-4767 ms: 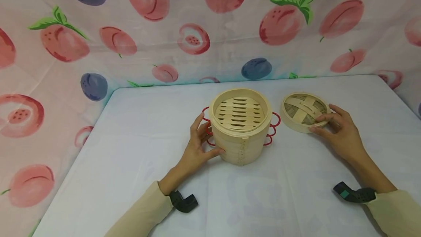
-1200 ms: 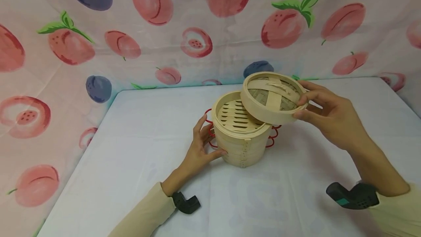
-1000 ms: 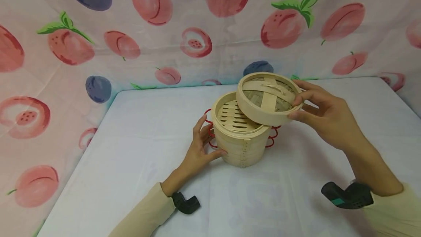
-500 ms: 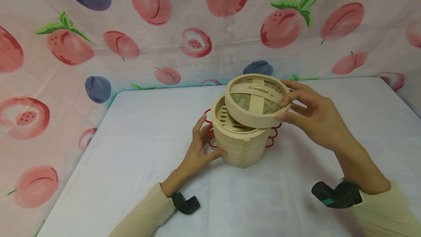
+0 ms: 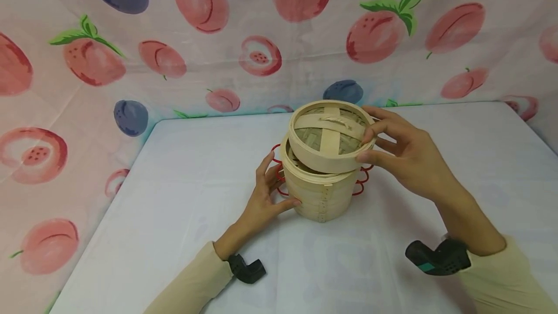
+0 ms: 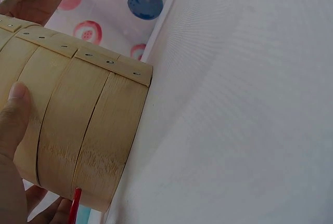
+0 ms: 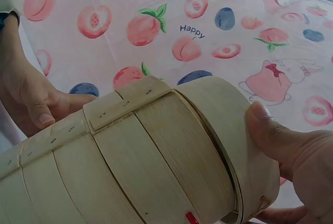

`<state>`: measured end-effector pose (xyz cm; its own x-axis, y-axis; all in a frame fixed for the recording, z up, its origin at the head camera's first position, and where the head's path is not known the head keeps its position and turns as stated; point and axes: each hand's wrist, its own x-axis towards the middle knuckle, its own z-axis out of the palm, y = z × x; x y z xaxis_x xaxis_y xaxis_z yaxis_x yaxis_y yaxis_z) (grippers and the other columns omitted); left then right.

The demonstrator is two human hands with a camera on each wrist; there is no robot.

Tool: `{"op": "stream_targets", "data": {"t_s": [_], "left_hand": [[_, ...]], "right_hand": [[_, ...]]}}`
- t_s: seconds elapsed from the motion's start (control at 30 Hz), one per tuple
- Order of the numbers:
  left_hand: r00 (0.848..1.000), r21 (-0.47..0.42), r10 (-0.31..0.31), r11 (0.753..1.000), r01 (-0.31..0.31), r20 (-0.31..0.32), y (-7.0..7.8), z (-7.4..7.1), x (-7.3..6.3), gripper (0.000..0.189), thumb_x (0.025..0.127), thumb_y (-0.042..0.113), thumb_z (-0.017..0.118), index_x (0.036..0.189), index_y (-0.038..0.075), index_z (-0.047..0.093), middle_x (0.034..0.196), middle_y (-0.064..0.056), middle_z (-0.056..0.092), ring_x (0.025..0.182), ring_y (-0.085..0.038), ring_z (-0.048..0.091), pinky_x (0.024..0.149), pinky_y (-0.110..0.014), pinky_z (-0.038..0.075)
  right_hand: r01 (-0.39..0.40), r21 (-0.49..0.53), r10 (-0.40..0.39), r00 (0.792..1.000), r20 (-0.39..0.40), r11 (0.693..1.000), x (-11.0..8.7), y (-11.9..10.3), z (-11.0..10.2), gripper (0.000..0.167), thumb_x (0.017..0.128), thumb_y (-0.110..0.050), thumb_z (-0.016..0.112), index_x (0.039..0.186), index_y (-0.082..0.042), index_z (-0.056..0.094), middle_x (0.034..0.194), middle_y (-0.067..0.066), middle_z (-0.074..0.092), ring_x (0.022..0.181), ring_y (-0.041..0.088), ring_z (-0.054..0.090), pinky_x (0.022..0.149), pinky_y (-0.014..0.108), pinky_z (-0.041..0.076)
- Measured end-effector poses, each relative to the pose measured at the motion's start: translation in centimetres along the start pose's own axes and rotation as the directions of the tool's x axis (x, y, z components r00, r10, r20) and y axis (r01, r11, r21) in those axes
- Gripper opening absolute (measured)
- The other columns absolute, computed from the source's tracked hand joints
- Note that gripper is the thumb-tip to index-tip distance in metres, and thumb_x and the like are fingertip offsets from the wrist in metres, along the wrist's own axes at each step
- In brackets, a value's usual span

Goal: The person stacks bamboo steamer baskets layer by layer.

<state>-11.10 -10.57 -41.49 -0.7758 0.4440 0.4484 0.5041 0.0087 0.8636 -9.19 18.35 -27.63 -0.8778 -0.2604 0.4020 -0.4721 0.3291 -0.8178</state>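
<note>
A stacked bamboo steamer [image 5: 322,197] stands upright on the table, with red loops [image 5: 359,187] on both sides. My left hand [image 5: 261,193] holds its left side, thumb on the front and fingers behind; the left wrist view shows the thumb pressing the bamboo wall [image 6: 62,115]. My right hand [image 5: 405,156] grips the right rim of the round woven lid [image 5: 330,139], thumb in front. The lid is tilted over the steamer's top, a little left of and behind centre, covering most of the slatted floor. In the right wrist view a dark gap runs between the lid [image 7: 229,120] and the upper tier.
The table [image 5: 183,197] is covered in white cloth. A fruit-printed curtain [image 5: 301,71] hangs behind it and along the left side. Black cameras [image 5: 246,269] are strapped to both wrists.
The right hand has lifted the lid off the table at the right and carried it left over the steamer, lowering it slightly most recently. The left hand has stayed on the steamer.
</note>
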Motion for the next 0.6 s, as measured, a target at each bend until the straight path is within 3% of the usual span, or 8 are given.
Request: {"op": "stream_targets", "data": {"t_s": [0.17,0.37,0.6], "left_hand": [[1.0,-0.007,0.011,1.0,-0.011,0.004,0.3,0.0,0.1,0.107,0.078,0.024,0.077,0.148,0.006,-0.002,0.143,-0.021,0.037,0.127,-0.038,0.042,0.104,-0.048,0.037],[1.0,0.001,0.025,1.0,-0.025,0.011,2.3,0.2,0.4,0.103,0.081,0.026,0.075,0.146,0.002,-0.002,0.14,-0.029,0.037,0.125,-0.044,0.042,0.103,-0.052,0.038],[1.0,0.001,0.006,1.0,-0.006,0.007,0.5,0.1,0.1,0.106,0.079,0.025,0.077,0.15,0.012,-0.002,0.143,-0.02,0.037,0.127,-0.037,0.042,0.104,-0.046,0.038]], "right_hand": [[0.04,0.03,-0.04,0.999,0.006,0.999,0.1,0.1,0.3,0.023,0.077,0.007,0.075,0.092,-0.001,0.06,0.139,0.01,0.046,0.132,0.023,0.038,0.097,0.027,0.044],[0.058,0.071,-0.059,0.998,0.008,0.996,0.1,0.2,0.6,0.023,0.077,0.009,0.075,0.092,0.0,0.06,0.139,0.012,0.046,0.132,0.024,0.037,0.098,0.028,0.044],[0.071,0.104,-0.072,0.997,0.012,0.992,0.1,0.2,0.9,0.022,0.078,0.01,0.074,0.092,0.001,0.06,0.141,0.013,0.043,0.133,0.026,0.035,0.099,0.027,0.043]]}}
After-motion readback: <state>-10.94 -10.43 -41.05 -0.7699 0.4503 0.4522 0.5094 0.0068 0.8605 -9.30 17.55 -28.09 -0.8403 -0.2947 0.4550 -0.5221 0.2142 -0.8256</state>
